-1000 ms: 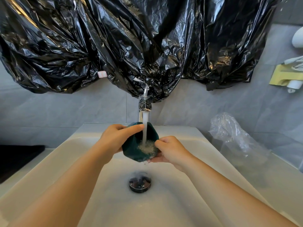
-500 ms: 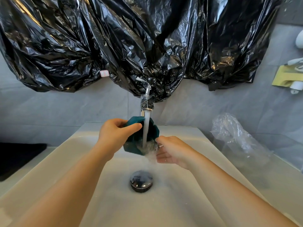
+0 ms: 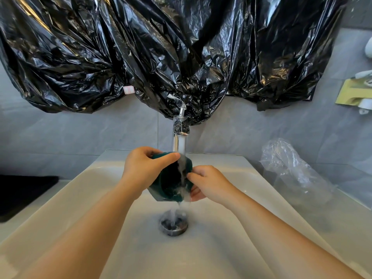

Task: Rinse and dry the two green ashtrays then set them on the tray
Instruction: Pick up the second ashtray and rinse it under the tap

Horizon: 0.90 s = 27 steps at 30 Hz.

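Observation:
One dark green ashtray point(image 3: 168, 184) is held over the white sink point(image 3: 84, 178), tilted with its hollow towards me. Water from the chrome tap point(image 3: 179, 141) runs through it and pours off its lower edge to the drain point(image 3: 173, 223). My left hand point(image 3: 145, 168) grips its upper left rim, thumb lying along the top. My right hand point(image 3: 205, 183) holds its right side, thumb on the rim and fingers underneath. I see only this one ashtray, and no tray that I can identify.
Crumpled black plastic sheeting point(image 3: 161, 53) hangs on the wall above the tap. A clear plastic bag point(image 3: 291, 170) lies on the counter to the right. A black mat point(image 3: 22, 196) sits left of the sink. A yellow holder point(image 3: 356, 93) is mounted on the right wall.
The ashtray has tipped further towards me, so the water now spills off its lower edge. My right hand shifted from under the ashtray to its right rim.

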Motion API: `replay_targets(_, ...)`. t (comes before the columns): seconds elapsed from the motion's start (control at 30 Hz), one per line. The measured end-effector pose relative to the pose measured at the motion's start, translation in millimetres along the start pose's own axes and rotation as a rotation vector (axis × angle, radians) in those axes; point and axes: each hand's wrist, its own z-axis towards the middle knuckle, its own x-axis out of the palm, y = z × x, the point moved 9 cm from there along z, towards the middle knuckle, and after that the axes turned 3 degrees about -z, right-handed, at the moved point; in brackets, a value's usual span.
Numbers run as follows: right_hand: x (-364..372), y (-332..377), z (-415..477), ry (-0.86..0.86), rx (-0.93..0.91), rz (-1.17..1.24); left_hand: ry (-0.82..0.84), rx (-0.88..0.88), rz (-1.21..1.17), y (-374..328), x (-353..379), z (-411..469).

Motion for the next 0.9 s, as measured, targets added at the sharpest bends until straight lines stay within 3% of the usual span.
replay_targets(0.2, 3, -12, 0, 0.007, 0.103, 0.068, 0.110, -0.124, 0.007, 14, 7, 5)
replay_targets(0.37, 1, -21, 0, -0.050, 0.263, 0.369, 0.295, -0.250, -0.066, 19, 20, -2)
replay_targets(0.47, 2, -22, -2, -0.030, 0.319, 0.437, 0.198, -0.165, -0.079, 10, 15, 0)
replay_targets(0.6, 13, -21, -11, 0.137, 0.327, 0.186, 0.045, -0.035, 0.070, 2, 0, 1)
replay_targets(0.7, -3, -18, -6, 0.023, 0.207, -0.126, -0.016, -0.003, 0.125, 0, -7, 0)
replay_targets(0.9, -3, 1, -2, -0.002, 0.001, -0.059, -0.001, 0.018, 0.131, -1, -3, 1)
